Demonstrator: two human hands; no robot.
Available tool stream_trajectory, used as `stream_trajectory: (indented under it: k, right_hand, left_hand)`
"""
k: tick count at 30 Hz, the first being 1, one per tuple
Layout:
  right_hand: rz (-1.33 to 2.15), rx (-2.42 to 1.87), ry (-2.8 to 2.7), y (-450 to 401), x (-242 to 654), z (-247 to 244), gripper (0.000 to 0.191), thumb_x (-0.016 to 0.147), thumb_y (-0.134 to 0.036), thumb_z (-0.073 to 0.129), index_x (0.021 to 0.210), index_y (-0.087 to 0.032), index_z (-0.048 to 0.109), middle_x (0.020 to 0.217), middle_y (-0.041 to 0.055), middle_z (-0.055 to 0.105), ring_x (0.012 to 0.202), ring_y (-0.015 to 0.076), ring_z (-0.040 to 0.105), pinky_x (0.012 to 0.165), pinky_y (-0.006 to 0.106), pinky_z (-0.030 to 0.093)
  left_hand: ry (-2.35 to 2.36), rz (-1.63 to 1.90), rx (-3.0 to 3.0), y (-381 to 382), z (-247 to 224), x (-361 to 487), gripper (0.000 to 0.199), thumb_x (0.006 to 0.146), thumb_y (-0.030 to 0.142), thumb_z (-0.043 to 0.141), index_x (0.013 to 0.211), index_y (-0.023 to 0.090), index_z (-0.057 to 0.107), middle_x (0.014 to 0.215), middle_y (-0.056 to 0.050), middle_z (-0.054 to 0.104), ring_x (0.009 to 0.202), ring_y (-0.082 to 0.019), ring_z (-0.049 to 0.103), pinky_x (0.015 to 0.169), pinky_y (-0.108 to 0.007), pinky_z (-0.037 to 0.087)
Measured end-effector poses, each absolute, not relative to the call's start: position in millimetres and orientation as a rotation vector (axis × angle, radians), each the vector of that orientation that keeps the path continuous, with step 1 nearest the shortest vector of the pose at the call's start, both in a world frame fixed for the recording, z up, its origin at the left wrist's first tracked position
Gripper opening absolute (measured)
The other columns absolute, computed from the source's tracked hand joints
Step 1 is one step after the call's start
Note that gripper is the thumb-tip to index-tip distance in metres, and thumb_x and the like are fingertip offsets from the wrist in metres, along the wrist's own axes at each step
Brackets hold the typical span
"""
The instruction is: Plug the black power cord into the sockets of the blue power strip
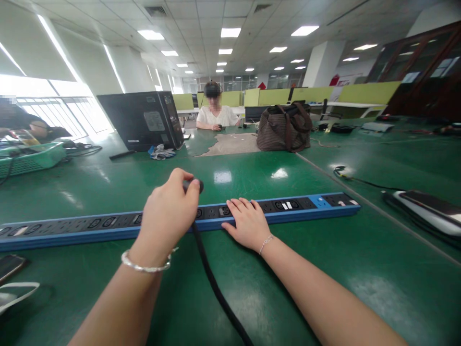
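Note:
A long blue power strip (212, 224) with black socket faces lies across the green table. Above it, my left hand (169, 211) is closed around a black plug (199, 185), raised clear of the sockets. The plug's thick black cable (211, 278) runs down toward the bottom edge. What the plug's front looks like is hidden by my fingers. My right hand (248, 221) grips the strip near its middle, fingers over the top and thumb at the near side.
A black computer tower (140, 120) and grey-blue gloves (161, 152) stand beyond the strip, with a brown bag (284, 127) farther right. A green basket (36, 156) is at left. Across the table sits a person (216, 115). A white-and-black device (428, 206) lies at right, a phone (10, 266) at lower left.

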State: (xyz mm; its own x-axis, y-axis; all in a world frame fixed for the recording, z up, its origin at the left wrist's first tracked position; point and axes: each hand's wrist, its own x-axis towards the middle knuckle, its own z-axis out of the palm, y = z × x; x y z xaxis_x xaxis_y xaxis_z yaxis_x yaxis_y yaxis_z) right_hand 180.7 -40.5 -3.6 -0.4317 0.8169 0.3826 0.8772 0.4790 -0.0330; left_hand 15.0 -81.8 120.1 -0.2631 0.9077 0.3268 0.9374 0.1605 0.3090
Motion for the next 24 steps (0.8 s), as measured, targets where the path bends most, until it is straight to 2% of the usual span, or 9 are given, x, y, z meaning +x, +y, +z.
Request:
stream_trajectory:
  k: [4, 11, 14, 17, 20, 24]
  right_hand:
    - [-0.246, -1.455, -2.395, -41, 180, -2, 0.062, 0.085, -0.056, 0.039, 0.135, -0.019, 0.042, 0.136, 0.0100, 0.047, 0.125, 0.0255, 0.036, 0.103, 0.043, 0.021]
    - [-0.256, -1.406, -2.386, -41, 182, -1, 0.061, 0.084, -0.055, 0.041, 0.133, -0.018, 0.044, 0.134, 0.0093, 0.049, 0.122, 0.0250, 0.038, 0.103, 0.042, 0.022]
    - [-0.258, -1.392, -2.379, -40, 182, -2, 0.061, 0.084, -0.054, 0.042, 0.133, -0.018, 0.045, 0.133, 0.0089, 0.050, 0.121, 0.0249, 0.039, 0.103, 0.042, 0.022]
    - [-0.268, -1.391, -2.375, -40, 182, -3, 0.061, 0.084, -0.054, 0.042, 0.132, -0.017, 0.045, 0.133, 0.0093, 0.050, 0.121, 0.0251, 0.039, 0.103, 0.042, 0.022]
    - [-0.274, -1.400, -2.386, -39, 182, -3, 0.061, 0.084, -0.054, 0.042, 0.133, -0.018, 0.045, 0.133, 0.0100, 0.050, 0.121, 0.0251, 0.039, 0.102, 0.041, 0.022]
    - [-0.277, -1.403, -2.385, -39, 182, -3, 0.061, 0.084, -0.054, 0.042, 0.133, -0.018, 0.045, 0.133, 0.0098, 0.050, 0.121, 0.0251, 0.039, 0.102, 0.041, 0.023]
  left_hand:
    - [-2.460, -0.648, -1.862, -83, 131, -17, 0.036, 0.080, 0.047, 0.040, 0.097, 0.023, 0.061, 0.076, -0.003, 0.067, 0.076, -0.023, 0.061, 0.064, -0.030, 0.041]
    - [-2.528, -0.860, -1.622, -90, 146, -59, 0.037, 0.081, 0.048, 0.039, 0.101, 0.024, 0.060, 0.069, 0.001, 0.061, 0.065, -0.016, 0.054, 0.058, -0.025, 0.035]
    - [-2.574, -0.865, -1.498, -92, 150, -83, 0.039, 0.082, 0.048, 0.038, 0.105, 0.025, 0.059, 0.059, 0.003, 0.056, 0.061, -0.015, 0.053, 0.055, -0.023, 0.033]
    - [-2.661, -0.663, -1.680, -83, 138, -103, 0.039, 0.083, 0.044, 0.038, 0.106, 0.022, 0.060, 0.056, 0.003, 0.055, 0.061, -0.015, 0.053, 0.058, -0.023, 0.035]
    - [-2.640, -0.411, -1.959, -69, 118, -111, 0.036, 0.081, 0.040, 0.041, 0.099, 0.018, 0.063, 0.063, 0.001, 0.062, 0.067, -0.016, 0.056, 0.062, -0.023, 0.038]
    - [-2.599, -0.151, -2.117, -53, 100, -104, 0.037, 0.078, 0.044, 0.041, 0.096, 0.020, 0.063, 0.068, -0.001, 0.067, 0.068, -0.018, 0.061, 0.063, -0.025, 0.042]
